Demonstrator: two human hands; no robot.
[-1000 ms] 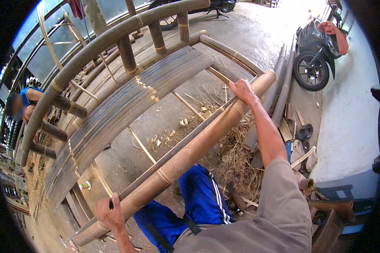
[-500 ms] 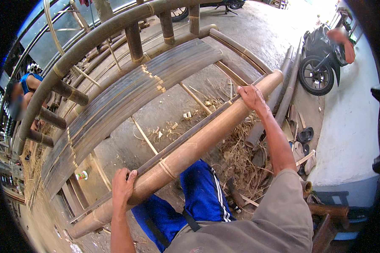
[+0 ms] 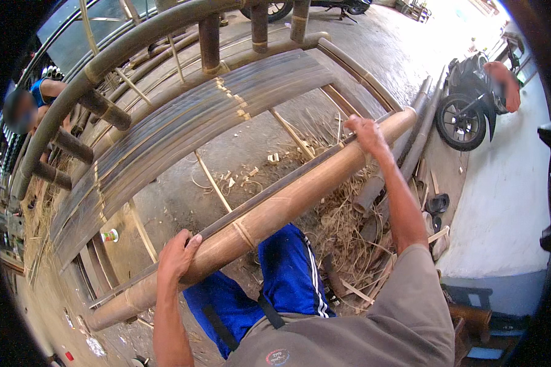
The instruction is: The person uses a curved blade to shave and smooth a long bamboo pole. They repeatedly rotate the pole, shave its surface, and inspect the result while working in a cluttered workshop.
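A thick tan bamboo pole (image 3: pixel 275 211) forms the near rail of a bamboo bench frame and runs diagonally above my knees. Along its far edge lies a narrow dark bamboo slat (image 3: pixel 264 191). My left hand (image 3: pixel 176 255) is closed on this slat near the pole's lower left end, thumb on top. Toward the upper right end, my right hand (image 3: pixel 367 137) curls its fingers over the same slat, palm against the pole. Beyond the gap, dark slats (image 3: pixel 171 131) lie side by side across thin cross strips (image 3: pixel 213 181), with pale ties over them.
A curved bamboo backrest (image 3: pixel 95 70) rises at the far side. Bamboo shavings (image 3: pixel 343 214) litter the floor beside my knees. Loose poles (image 3: pixel 413 137) and a motorcycle (image 3: pixel 468 116) are at the right, near slippers (image 3: pixel 438 203). Another person (image 3: pixel 43 95) is at the far left.
The view has shifted slightly, so the bench sits a little differently in the picture. Both hands stay at nearly the same places on the slat; my right fingers look somewhat more raised.
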